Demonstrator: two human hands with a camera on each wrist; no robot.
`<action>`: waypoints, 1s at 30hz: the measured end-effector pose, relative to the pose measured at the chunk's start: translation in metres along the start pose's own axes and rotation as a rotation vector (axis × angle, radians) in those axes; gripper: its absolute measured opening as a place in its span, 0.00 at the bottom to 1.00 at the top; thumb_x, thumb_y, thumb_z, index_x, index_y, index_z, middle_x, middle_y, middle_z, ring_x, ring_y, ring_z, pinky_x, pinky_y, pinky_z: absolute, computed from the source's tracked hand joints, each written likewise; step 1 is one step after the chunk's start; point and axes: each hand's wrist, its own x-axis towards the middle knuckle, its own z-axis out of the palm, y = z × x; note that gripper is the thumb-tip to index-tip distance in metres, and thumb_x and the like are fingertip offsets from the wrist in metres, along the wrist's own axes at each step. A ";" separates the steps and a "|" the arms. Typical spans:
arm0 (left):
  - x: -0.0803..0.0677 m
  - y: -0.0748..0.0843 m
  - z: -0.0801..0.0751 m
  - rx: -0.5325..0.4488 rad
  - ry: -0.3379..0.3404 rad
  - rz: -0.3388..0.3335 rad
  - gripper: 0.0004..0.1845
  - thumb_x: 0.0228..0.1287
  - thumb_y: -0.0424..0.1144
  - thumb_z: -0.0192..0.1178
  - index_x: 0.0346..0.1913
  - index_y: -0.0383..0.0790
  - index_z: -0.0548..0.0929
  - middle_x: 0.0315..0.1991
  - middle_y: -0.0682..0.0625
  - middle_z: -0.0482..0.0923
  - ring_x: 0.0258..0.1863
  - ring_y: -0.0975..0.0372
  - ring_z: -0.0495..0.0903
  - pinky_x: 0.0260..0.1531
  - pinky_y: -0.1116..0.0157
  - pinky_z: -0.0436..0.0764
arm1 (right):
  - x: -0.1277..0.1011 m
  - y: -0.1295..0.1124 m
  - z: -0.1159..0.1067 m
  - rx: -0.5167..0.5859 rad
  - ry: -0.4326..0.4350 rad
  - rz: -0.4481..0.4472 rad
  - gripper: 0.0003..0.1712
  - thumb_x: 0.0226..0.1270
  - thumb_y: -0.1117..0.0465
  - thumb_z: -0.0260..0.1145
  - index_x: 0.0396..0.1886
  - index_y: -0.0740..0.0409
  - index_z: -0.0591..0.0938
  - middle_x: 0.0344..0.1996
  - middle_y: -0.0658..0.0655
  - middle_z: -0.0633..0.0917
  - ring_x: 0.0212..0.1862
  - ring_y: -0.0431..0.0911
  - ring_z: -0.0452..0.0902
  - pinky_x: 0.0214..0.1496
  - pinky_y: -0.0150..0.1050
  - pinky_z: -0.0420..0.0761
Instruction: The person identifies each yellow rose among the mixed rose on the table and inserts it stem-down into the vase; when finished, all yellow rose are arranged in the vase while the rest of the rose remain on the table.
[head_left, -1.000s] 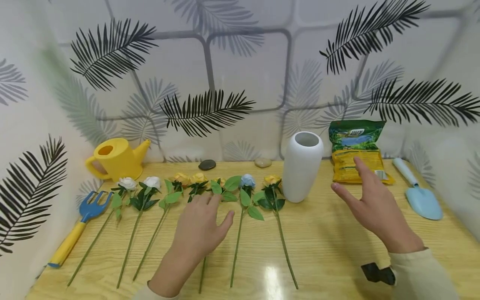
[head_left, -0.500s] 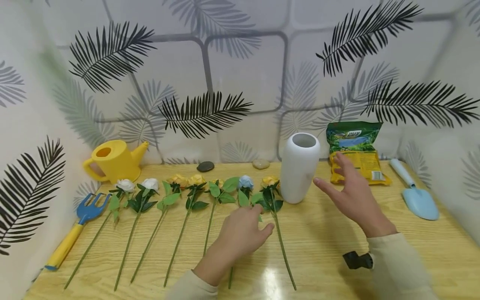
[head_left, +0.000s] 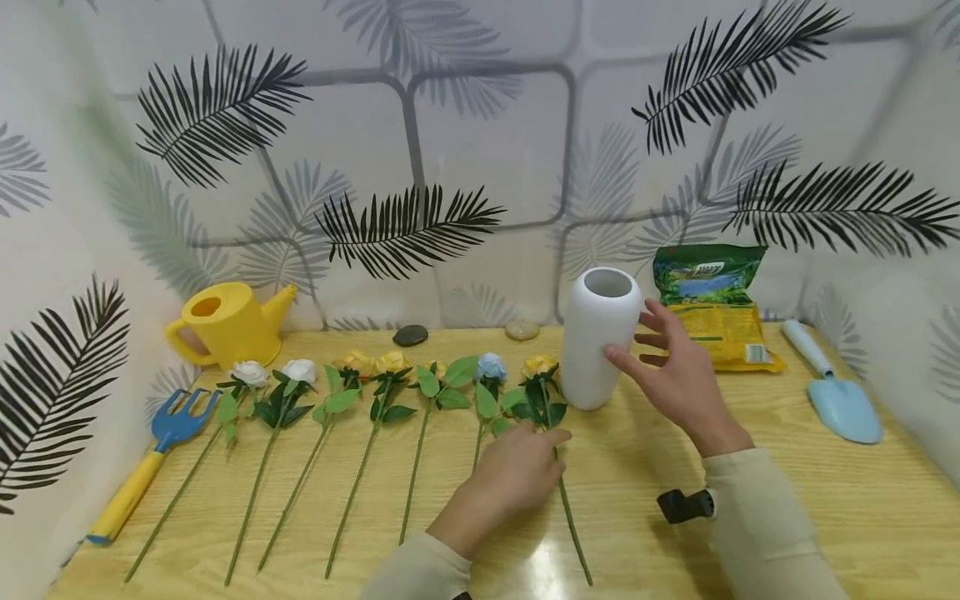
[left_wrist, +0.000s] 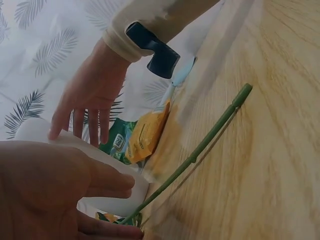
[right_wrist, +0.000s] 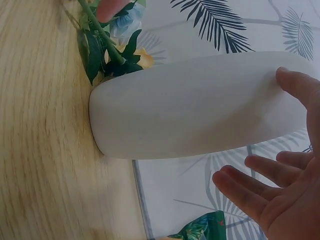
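A white vase (head_left: 596, 342) stands upright on the wooden table (head_left: 825, 517). My right hand (head_left: 667, 367) is spread open at its right side, thumb against the wall and fingers just off it, as the right wrist view shows with the vase (right_wrist: 200, 105) beside my fingers (right_wrist: 250, 187). My left hand (head_left: 525, 467) hovers flat over the stem (head_left: 576, 533) of the rightmost yellow rose (head_left: 542, 364), fingers relaxed and gripping nothing. In the left wrist view that stem (left_wrist: 200, 150) runs out from under my palm.
Several more roses (head_left: 300, 371) lie in a row to the left. A yellow watering can (head_left: 225, 321) and a blue hand rake (head_left: 168, 425) sit at far left. A green-yellow bag (head_left: 712, 304) and a light-blue trowel (head_left: 840, 400) lie right of the vase; two stones (head_left: 411, 335) rest by the wall.
My left hand slid right from the middle stems to the rightmost rose's stem. My right hand moved left from the bag to the side of the vase.
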 end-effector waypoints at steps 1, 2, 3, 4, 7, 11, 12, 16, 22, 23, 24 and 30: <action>0.000 0.000 0.002 -0.006 -0.002 0.001 0.20 0.74 0.43 0.58 0.66 0.51 0.80 0.57 0.44 0.82 0.58 0.52 0.80 0.49 0.52 0.84 | 0.000 0.001 0.001 0.006 0.002 -0.001 0.54 0.67 0.41 0.69 0.81 0.55 0.53 0.73 0.66 0.69 0.64 0.66 0.75 0.61 0.61 0.79; 0.000 0.000 0.003 -0.012 -0.001 0.006 0.19 0.73 0.43 0.59 0.65 0.50 0.81 0.57 0.43 0.81 0.57 0.51 0.80 0.49 0.53 0.84 | 0.000 0.001 0.001 0.013 0.004 0.001 0.53 0.67 0.41 0.69 0.81 0.54 0.53 0.73 0.66 0.70 0.64 0.66 0.76 0.61 0.61 0.80; 0.000 -0.001 0.005 -0.014 -0.001 0.010 0.19 0.73 0.43 0.59 0.64 0.50 0.82 0.57 0.43 0.80 0.56 0.52 0.80 0.49 0.54 0.84 | 0.000 0.002 0.002 0.019 0.004 0.002 0.53 0.67 0.42 0.70 0.81 0.55 0.53 0.73 0.66 0.70 0.64 0.66 0.76 0.60 0.61 0.80; 0.001 -0.002 0.006 -0.012 0.005 0.022 0.18 0.73 0.43 0.60 0.63 0.48 0.83 0.55 0.44 0.81 0.54 0.53 0.80 0.48 0.55 0.84 | 0.000 0.002 0.002 0.025 0.005 0.005 0.53 0.66 0.42 0.70 0.81 0.54 0.54 0.73 0.66 0.70 0.64 0.66 0.76 0.60 0.61 0.80; 0.003 -0.003 0.009 -0.005 0.038 0.052 0.15 0.72 0.42 0.61 0.57 0.44 0.86 0.50 0.46 0.81 0.49 0.54 0.80 0.44 0.59 0.84 | 0.000 0.001 0.002 0.036 0.016 0.005 0.51 0.66 0.43 0.70 0.81 0.53 0.55 0.72 0.66 0.71 0.63 0.66 0.77 0.59 0.60 0.81; 0.005 -0.005 0.011 -0.044 0.079 0.051 0.14 0.69 0.41 0.64 0.52 0.38 0.88 0.49 0.45 0.84 0.49 0.54 0.82 0.46 0.59 0.84 | 0.000 0.000 0.003 0.039 0.023 -0.008 0.49 0.67 0.44 0.70 0.80 0.51 0.58 0.70 0.66 0.73 0.62 0.65 0.78 0.58 0.61 0.81; 0.006 -0.005 0.011 -0.064 0.090 0.039 0.14 0.69 0.41 0.64 0.52 0.37 0.88 0.49 0.44 0.84 0.50 0.54 0.83 0.47 0.58 0.85 | 0.001 0.000 0.004 0.038 0.022 -0.012 0.49 0.67 0.44 0.70 0.80 0.51 0.58 0.70 0.66 0.73 0.62 0.65 0.78 0.58 0.61 0.81; 0.008 -0.003 0.012 -0.109 0.135 -0.005 0.15 0.66 0.41 0.67 0.50 0.36 0.88 0.48 0.44 0.86 0.49 0.53 0.84 0.45 0.58 0.85 | 0.001 0.001 0.004 0.038 0.022 -0.022 0.48 0.68 0.46 0.69 0.80 0.51 0.58 0.70 0.66 0.73 0.62 0.64 0.79 0.59 0.61 0.81; 0.011 -0.001 0.017 -0.061 0.195 -0.020 0.14 0.61 0.38 0.71 0.48 0.39 0.89 0.43 0.46 0.84 0.42 0.53 0.84 0.36 0.60 0.85 | 0.000 0.002 0.005 0.038 0.038 -0.040 0.46 0.69 0.47 0.69 0.80 0.51 0.59 0.70 0.66 0.74 0.62 0.64 0.79 0.58 0.61 0.81; 0.011 -0.001 0.018 -0.069 0.206 -0.021 0.12 0.60 0.37 0.71 0.46 0.38 0.90 0.42 0.46 0.84 0.42 0.53 0.84 0.37 0.60 0.85 | -0.001 0.001 0.004 0.039 0.038 -0.042 0.45 0.69 0.47 0.69 0.80 0.50 0.59 0.69 0.66 0.74 0.62 0.64 0.79 0.58 0.61 0.81; 0.012 -0.001 0.019 -0.081 0.210 -0.017 0.09 0.60 0.35 0.70 0.42 0.36 0.90 0.39 0.45 0.84 0.40 0.54 0.84 0.36 0.60 0.84 | -0.001 0.001 0.004 0.041 0.036 -0.041 0.45 0.69 0.47 0.69 0.80 0.50 0.59 0.69 0.66 0.74 0.62 0.64 0.79 0.58 0.61 0.81; 0.012 -0.004 0.020 -0.267 0.251 -0.048 0.09 0.59 0.26 0.67 0.43 0.29 0.89 0.43 0.40 0.86 0.46 0.51 0.84 0.44 0.58 0.85 | -0.001 0.000 0.005 0.045 0.021 -0.023 0.46 0.69 0.46 0.69 0.80 0.48 0.58 0.70 0.65 0.74 0.63 0.64 0.78 0.59 0.62 0.80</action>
